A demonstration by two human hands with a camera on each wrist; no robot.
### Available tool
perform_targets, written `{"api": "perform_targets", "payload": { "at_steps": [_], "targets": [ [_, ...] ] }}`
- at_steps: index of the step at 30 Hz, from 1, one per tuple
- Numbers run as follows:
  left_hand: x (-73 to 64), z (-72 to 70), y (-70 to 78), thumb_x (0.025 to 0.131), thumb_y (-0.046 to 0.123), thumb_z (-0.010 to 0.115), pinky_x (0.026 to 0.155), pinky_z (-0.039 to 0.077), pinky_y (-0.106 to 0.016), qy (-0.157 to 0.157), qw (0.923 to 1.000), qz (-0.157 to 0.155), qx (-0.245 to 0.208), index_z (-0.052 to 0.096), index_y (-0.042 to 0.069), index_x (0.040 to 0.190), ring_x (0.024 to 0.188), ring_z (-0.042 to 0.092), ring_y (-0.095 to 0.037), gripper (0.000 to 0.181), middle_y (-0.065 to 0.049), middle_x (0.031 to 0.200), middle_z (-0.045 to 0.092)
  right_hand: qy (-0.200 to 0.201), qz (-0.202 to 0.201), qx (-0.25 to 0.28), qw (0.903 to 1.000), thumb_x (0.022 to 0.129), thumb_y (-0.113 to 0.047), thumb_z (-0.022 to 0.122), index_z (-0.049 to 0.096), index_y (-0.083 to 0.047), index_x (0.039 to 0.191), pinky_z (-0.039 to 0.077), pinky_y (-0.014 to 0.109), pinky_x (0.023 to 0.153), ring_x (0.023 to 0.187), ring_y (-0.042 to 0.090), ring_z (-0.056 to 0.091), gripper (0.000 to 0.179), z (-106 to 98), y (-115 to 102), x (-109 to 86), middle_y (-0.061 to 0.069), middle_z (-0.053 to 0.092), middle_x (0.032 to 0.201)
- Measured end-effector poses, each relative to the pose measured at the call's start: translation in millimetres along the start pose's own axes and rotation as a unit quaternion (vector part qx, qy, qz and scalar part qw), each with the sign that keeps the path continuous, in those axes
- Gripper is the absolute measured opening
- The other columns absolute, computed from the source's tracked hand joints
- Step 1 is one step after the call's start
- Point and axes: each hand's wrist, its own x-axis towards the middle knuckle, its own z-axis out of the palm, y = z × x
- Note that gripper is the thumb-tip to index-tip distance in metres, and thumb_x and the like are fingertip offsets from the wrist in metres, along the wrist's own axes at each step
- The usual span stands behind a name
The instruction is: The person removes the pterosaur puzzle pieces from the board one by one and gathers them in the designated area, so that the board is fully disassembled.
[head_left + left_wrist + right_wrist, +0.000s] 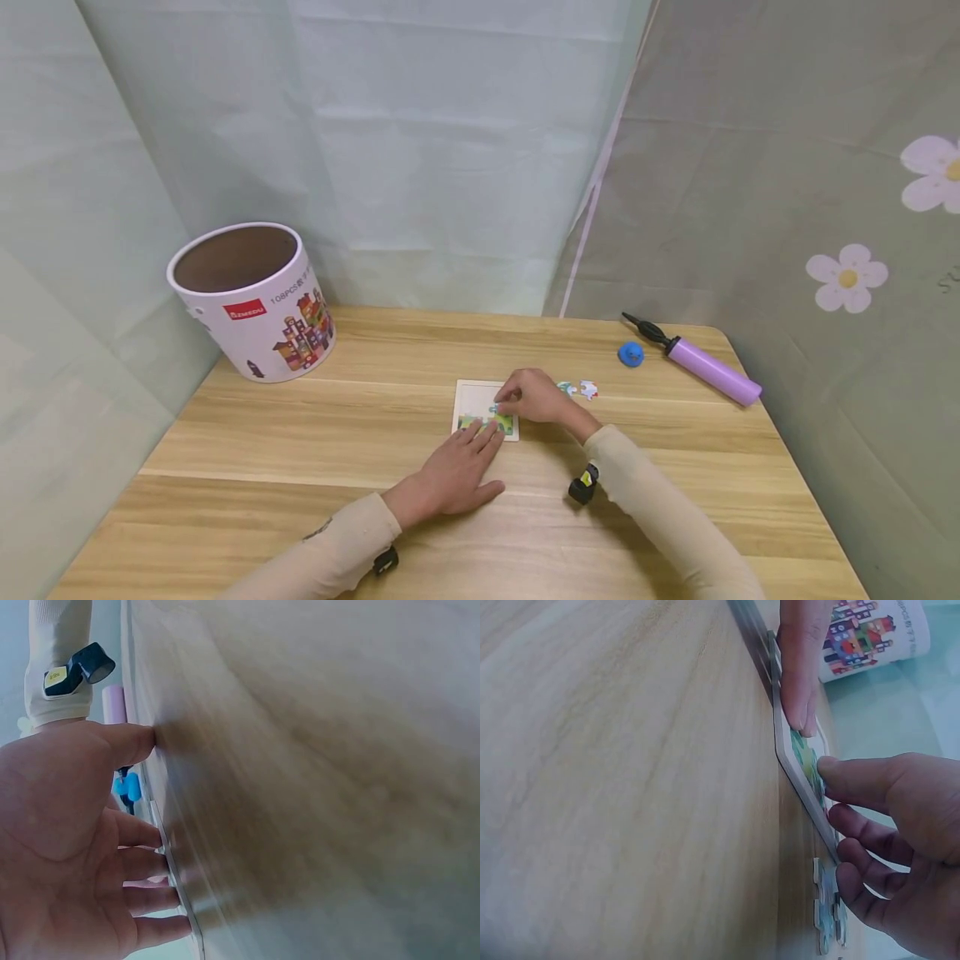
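Note:
A small square puzzle board [477, 388] with a pale raised rim lies on the table, green pieces along its near side. My left hand [463, 471] rests palm down, its straight fingers [154, 900] on the board's near edge and the thumb spread on the wood. Over the board's right side, my right hand [536, 395] pinches a small puzzle piece [493, 409] between thumb and curled fingers, low at the green pieces. Most of that piece is hidden by the fingers. Loose puzzle pieces [588, 389] lie just right of the board, beside the right hand's lower fingers.
A white printed bucket [258, 312] stands at the table's back left. Toward the back right are a small blue toy [631, 354] and a purple hand pump [712, 371]. Pale curtains [450, 167] hang close behind the wooden table [300, 450].

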Motion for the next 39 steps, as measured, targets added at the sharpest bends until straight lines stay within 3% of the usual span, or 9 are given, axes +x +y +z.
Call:
{"api": "perform_targets", "payload": {
  "at_steps": [13,23,32,39],
  "targets": [
    [0.8,-0.1,-0.7,0.102,0.048,0.053,0.12,0.033,-0.047,-0.005,1.0,-0.002,0.0,0.041,-0.002,0.154,0.148,0.037,-0.038,0.073,-0.019,0.161,0.039,0.003,0.02,0.016,0.9997,0.089,-0.018,0.08,0.08,-0.016,0.093,0.047,0.036,0.083,0.084,0.01,0.057,0.004,1,-2,-0.7,-0.007,0.07,0.089],
    [1.3,-0.5,-1.3,0.102,0.048,0.053,0.119,0.035,-0.047,-0.004,1.0,-0.001,0.001,0.041,-0.002,0.154,0.147,0.038,-0.038,0.072,-0.019,0.161,0.039,0.014,0.01,0.034,0.9993,0.09,-0.013,0.079,0.078,-0.016,0.092,0.053,0.029,0.076,0.079,0.007,0.062,0.004,0,-3,-0.8,-0.008,0.072,0.085],
    [3.5,1.1,-1.6,0.102,0.049,0.054,0.119,0.034,-0.047,-0.005,1.0,-0.001,0.005,0.042,-0.001,0.154,0.148,0.038,-0.037,0.073,-0.019,0.161,0.039,0.025,-0.004,0.046,0.9986,0.094,-0.01,0.073,0.082,-0.014,0.097,0.054,0.027,0.075,0.08,0.006,0.064,0.01,-3,0,-0.8,-0.003,0.078,0.098],
    [3.2,0.2,-0.8,0.102,0.048,0.054,0.119,0.034,-0.048,-0.007,1.0,-0.006,-0.004,0.041,-0.001,0.154,0.148,0.037,-0.038,0.073,-0.019,0.161,0.039,0.032,0.002,0.081,0.9962,0.096,-0.013,0.072,0.08,-0.014,0.1,0.055,0.027,0.072,0.077,0.005,0.065,0.009,-15,3,-10.4,-0.004,0.077,0.096]
  ]
}}
